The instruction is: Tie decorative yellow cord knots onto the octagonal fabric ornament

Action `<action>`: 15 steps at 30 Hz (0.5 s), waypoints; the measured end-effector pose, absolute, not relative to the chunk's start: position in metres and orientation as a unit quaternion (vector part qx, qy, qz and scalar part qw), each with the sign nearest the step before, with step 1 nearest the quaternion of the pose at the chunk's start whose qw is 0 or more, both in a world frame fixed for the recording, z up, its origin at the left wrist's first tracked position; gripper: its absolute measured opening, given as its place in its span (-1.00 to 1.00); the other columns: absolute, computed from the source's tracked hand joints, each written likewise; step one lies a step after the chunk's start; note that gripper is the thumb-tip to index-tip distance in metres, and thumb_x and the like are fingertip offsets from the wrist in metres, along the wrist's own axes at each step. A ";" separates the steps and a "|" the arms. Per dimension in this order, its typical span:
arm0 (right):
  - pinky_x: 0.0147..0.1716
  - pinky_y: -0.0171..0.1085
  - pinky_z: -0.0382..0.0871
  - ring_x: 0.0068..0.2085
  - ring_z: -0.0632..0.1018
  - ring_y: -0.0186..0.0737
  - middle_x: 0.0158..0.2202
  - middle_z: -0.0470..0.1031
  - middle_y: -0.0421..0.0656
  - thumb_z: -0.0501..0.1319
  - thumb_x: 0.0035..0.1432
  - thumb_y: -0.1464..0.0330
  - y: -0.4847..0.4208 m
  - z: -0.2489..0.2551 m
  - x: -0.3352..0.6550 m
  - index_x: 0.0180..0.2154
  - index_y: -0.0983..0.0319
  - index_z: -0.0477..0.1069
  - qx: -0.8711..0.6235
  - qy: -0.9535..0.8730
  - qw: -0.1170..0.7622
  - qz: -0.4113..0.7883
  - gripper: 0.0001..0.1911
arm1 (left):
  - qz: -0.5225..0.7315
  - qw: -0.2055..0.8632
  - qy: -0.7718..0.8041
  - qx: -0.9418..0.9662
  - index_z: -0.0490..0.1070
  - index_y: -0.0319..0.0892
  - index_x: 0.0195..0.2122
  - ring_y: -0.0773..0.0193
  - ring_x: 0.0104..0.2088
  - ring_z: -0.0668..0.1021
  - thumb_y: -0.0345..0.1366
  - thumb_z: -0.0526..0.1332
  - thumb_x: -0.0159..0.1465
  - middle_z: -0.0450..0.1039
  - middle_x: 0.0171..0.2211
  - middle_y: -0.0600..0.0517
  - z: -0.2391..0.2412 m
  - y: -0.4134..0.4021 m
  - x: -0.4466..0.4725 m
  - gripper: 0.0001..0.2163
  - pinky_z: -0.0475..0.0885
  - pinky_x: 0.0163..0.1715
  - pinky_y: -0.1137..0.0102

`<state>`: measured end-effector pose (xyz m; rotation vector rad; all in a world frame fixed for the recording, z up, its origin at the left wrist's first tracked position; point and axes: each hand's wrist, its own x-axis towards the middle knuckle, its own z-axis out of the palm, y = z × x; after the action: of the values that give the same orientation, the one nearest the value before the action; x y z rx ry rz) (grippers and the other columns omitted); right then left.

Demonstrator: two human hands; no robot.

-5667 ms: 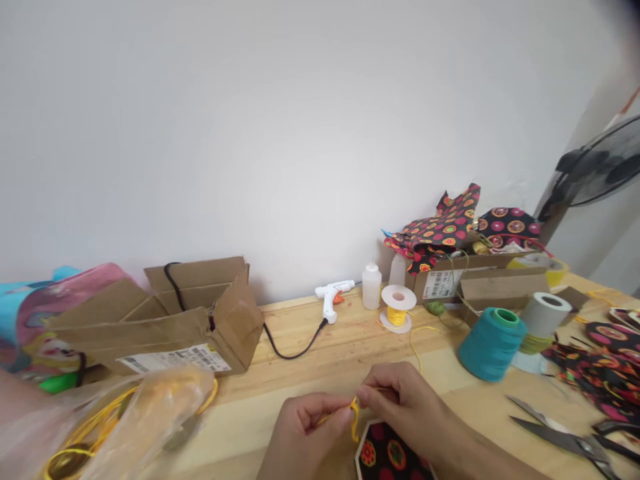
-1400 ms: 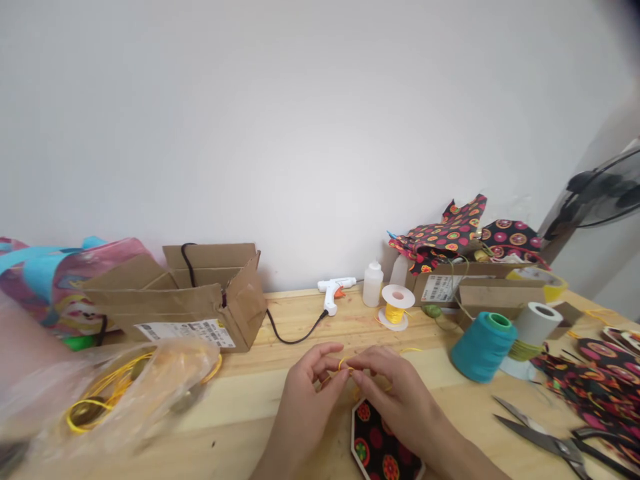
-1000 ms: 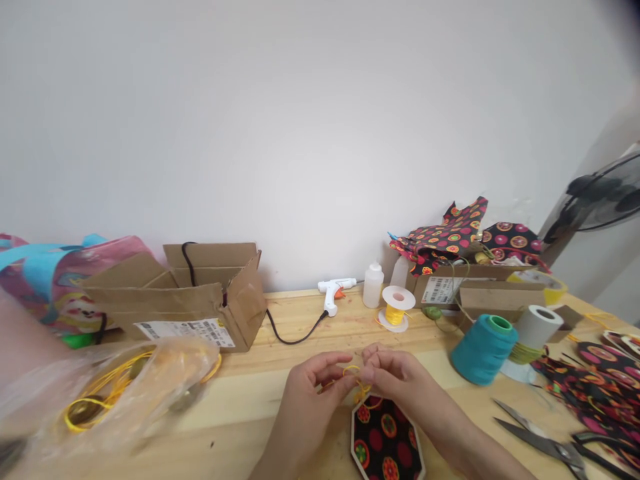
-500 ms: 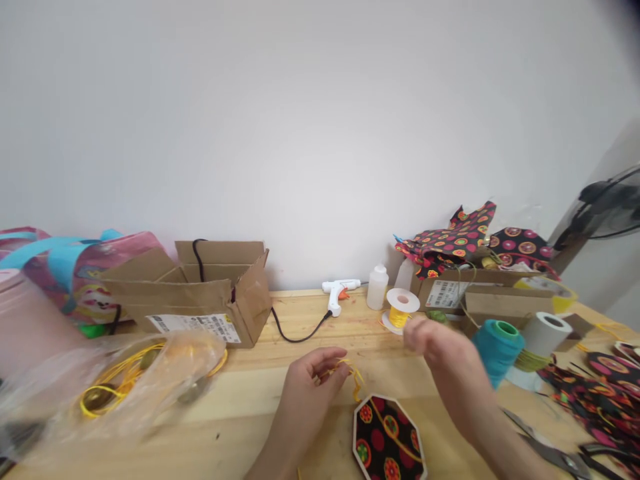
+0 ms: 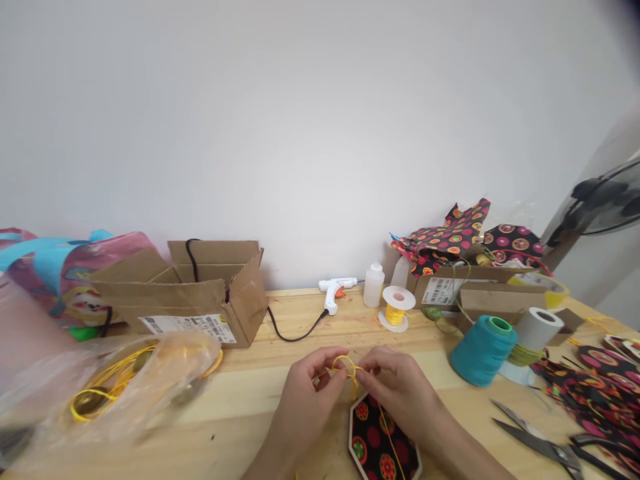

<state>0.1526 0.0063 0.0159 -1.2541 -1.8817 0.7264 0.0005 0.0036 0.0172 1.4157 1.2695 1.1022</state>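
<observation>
My left hand and my right hand meet low in the middle of the view over the wooden table. Both pinch a thin yellow cord that forms a small loop between the fingertips. The cord runs down across a hexagonal piece covered in black fabric with red and orange circles, which lies flat just under my right hand.
A spool of yellow cord, a white glue gun and small bottle stand behind. Teal thread cone and grey spool sit right, scissors nearer. Open cardboard box and plastic bag are left.
My right hand, which had swung out to the right toward the spool, has come back to the left hand and taken the yellow cord again; a loop now shows between the fingers.
</observation>
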 end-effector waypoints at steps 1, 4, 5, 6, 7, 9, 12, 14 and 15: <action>-0.45 -0.32 0.17 -0.45 0.35 -0.27 -0.52 0.39 -0.19 0.06 0.02 0.31 0.006 0.015 0.152 -0.50 0.20 0.40 -0.489 -0.729 0.374 0.298 -0.81 | 0.445 0.460 0.513 0.572 0.41 -0.18 -0.29 0.23 -0.38 0.47 -0.30 0.14 0.02 0.48 -0.39 0.01 0.017 0.004 0.000 -0.78 0.33 -0.40 0.41; -0.45 -0.33 0.18 -0.44 0.36 -0.28 -0.49 0.40 -0.20 0.11 -0.04 0.31 0.003 0.016 0.150 -0.44 0.20 0.40 -0.490 -0.726 0.372 0.307 -0.86 | 0.443 0.459 0.514 0.573 0.40 -0.20 -0.29 0.24 -0.38 0.47 -0.32 0.14 0.03 0.48 -0.38 -0.01 0.018 0.003 0.000 -0.79 0.33 -0.38 0.41; -0.44 -0.33 0.18 -0.43 0.36 -0.27 -0.49 0.40 -0.20 0.14 -0.07 0.30 0.002 0.016 0.149 -0.44 0.20 0.40 -0.493 -0.729 0.370 0.298 -0.87 | 0.442 0.457 0.516 0.574 0.40 -0.21 -0.29 0.24 -0.39 0.47 -0.32 0.14 0.03 0.48 -0.38 -0.01 0.018 0.002 0.000 -0.79 0.33 -0.38 0.40; -0.43 -0.33 0.18 -0.43 0.36 -0.27 -0.49 0.40 -0.20 0.16 -0.09 0.29 0.002 0.017 0.149 -0.45 0.20 0.40 -0.497 -0.732 0.368 0.287 -0.87 | 0.442 0.456 0.517 0.574 0.40 -0.21 -0.29 0.23 -0.38 0.47 -0.32 0.14 0.03 0.48 -0.37 -0.02 0.019 0.002 0.000 -0.79 0.33 -0.37 0.40; -0.43 -0.33 0.18 -0.43 0.35 -0.27 -0.50 0.40 -0.20 0.15 -0.08 0.28 0.002 0.018 0.149 -0.46 0.20 0.41 -0.500 -0.733 0.366 0.282 -0.86 | 0.443 0.457 0.516 0.573 0.40 -0.21 -0.29 0.23 -0.37 0.47 -0.33 0.14 0.03 0.48 -0.37 -0.03 0.019 0.002 0.000 -0.79 0.33 -0.37 0.40; -0.45 -0.33 0.18 -0.45 0.36 -0.28 -0.53 0.40 -0.20 0.11 -0.04 0.28 0.003 0.018 0.149 -0.48 0.22 0.42 -0.498 -0.725 0.367 0.304 -0.83 | 0.448 0.465 0.512 0.566 0.40 -0.22 -0.29 0.21 -0.34 0.47 -0.32 0.16 0.02 0.48 -0.36 -0.03 0.020 0.003 0.001 -0.78 0.34 -0.35 0.40; -0.50 -0.36 0.19 -0.49 0.36 -0.30 -0.53 0.41 -0.19 0.07 0.00 0.29 0.005 0.016 0.149 -0.46 0.26 0.43 -0.470 -0.682 0.380 0.411 -0.78 | 0.448 0.487 0.507 0.553 0.41 -0.24 -0.30 0.20 -0.31 0.47 -0.32 0.17 0.01 0.49 -0.34 -0.05 0.019 0.005 0.001 -0.78 0.33 -0.32 0.39; -0.52 -0.38 0.20 -0.50 0.36 -0.32 -0.54 0.40 -0.20 0.10 -0.02 0.27 0.006 0.014 0.149 -0.46 0.29 0.42 -0.450 -0.649 0.388 0.476 -0.77 | 0.437 0.499 0.504 0.554 0.42 -0.26 -0.34 0.19 -0.33 0.47 -0.31 0.18 0.00 0.49 -0.37 -0.05 0.019 0.006 0.001 -0.80 0.33 -0.33 0.39; -0.52 -0.39 0.20 -0.50 0.35 -0.33 -0.55 0.39 -0.20 0.11 -0.03 0.27 0.007 0.012 0.149 -0.46 0.30 0.42 -0.443 -0.635 0.392 0.497 -0.77 | 0.429 0.505 0.503 0.555 0.43 -0.27 -0.36 0.19 -0.34 0.47 -0.31 0.18 0.00 0.49 -0.39 -0.05 0.019 0.007 0.001 -0.81 0.33 -0.34 0.39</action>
<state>0.1486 0.0067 0.0123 -1.1242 -1.6117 1.2630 0.0015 0.0067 0.0194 1.3382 1.2143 1.0347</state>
